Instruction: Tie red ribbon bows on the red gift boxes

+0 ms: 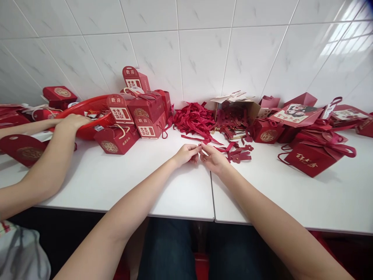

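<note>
Over the middle of the white table, my left hand (185, 154) and my right hand (215, 157) meet at the fingertips. Both have their fingers pinched together; what lies between them is too small and too hidden to make out. Just behind them is a heap of dark red ribbons (194, 118), with a few loose strands trailing towards my fingers. Close to my right hand lie several red flower-shaped cut-outs with strips (240, 153). An open cardboard box (253, 109) behind these spills more red pieces onto the table.
Left stand stacked red gift boxes (148, 107) and a red plastic basket (84, 107). A co-worker's arms (55, 163) reach to the basket. Ribboned red boxes (313, 155) crowd the right. A seam (212, 198) splits the white tabletop (180, 194); tiled wall (201, 50) stands behind.
</note>
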A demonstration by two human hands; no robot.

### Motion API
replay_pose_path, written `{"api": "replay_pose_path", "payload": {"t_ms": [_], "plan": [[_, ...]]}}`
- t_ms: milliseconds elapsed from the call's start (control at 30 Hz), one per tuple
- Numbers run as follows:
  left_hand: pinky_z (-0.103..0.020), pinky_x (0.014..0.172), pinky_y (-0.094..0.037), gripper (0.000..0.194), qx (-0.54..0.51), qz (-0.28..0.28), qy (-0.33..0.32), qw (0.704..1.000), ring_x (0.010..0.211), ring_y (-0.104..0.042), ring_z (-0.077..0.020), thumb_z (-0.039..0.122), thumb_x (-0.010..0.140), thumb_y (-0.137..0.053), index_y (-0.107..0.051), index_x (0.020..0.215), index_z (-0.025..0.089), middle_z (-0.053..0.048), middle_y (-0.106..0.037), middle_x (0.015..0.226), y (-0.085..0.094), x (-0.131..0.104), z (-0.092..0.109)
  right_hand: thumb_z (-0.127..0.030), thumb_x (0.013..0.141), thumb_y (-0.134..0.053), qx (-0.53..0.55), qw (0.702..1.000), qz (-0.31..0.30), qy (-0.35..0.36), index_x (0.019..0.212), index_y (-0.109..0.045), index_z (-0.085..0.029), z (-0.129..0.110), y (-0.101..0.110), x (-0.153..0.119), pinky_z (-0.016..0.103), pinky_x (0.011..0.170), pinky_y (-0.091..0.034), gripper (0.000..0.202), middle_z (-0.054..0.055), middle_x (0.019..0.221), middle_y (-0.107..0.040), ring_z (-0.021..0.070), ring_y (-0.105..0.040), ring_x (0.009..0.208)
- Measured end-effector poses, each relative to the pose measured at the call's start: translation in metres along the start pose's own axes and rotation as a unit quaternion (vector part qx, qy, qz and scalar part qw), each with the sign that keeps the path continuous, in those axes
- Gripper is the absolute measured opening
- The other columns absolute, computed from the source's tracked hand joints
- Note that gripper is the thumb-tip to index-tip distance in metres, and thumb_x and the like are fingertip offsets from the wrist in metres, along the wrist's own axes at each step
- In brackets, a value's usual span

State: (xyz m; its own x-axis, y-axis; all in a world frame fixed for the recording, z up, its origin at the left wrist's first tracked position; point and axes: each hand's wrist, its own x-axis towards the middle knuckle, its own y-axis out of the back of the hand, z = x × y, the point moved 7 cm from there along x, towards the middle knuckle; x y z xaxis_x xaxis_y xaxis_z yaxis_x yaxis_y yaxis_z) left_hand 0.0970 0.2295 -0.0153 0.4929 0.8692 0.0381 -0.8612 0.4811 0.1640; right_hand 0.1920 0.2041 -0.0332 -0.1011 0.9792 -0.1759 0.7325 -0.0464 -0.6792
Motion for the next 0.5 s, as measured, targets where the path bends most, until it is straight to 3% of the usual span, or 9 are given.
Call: {"api": "replay_pose_path", "payload": {"t_ms": [300, 500], "plan": [[-0.021, 0.045, -0.035, 0.039, 0.037, -0.032, -0.014, 0.999, 0.039, -0.047, -0.0074, 0.051, 0.072, -0.066, -0.064, 0.064, 0.013, 0.002, -0.056, 0.043, -0.006, 0.0, 0.003, -0.014, 0.072, -0.071, 0.06, 0.993, 0.085, 0.062, 0.074, -0.062, -0.022, -0.019, 0.018, 0.004, 0.019, 0.057, -0.046, 0.012, -0.005, 0.075, -0.07, 0.0071, -0.057, 0.059], [-0.021, 0.045, -0.035, 0.037, 0.015, -0.052, -0.021, 0.998, 0.041, -0.05, -0.0081, 0.048, 0.073, -0.066, -0.065, 0.063, 0.013, 0.001, -0.058, 0.045, -0.004, -0.004, 0.01, -0.014, 0.06, -0.081, 0.076, 0.985, 0.115, 0.101, 0.068, -0.06, -0.02, -0.032, 0.028, 0.006, 0.016, 0.047, -0.045, 0.023, -0.005, 0.067, -0.069, 0.0057, -0.056, 0.052]]}}
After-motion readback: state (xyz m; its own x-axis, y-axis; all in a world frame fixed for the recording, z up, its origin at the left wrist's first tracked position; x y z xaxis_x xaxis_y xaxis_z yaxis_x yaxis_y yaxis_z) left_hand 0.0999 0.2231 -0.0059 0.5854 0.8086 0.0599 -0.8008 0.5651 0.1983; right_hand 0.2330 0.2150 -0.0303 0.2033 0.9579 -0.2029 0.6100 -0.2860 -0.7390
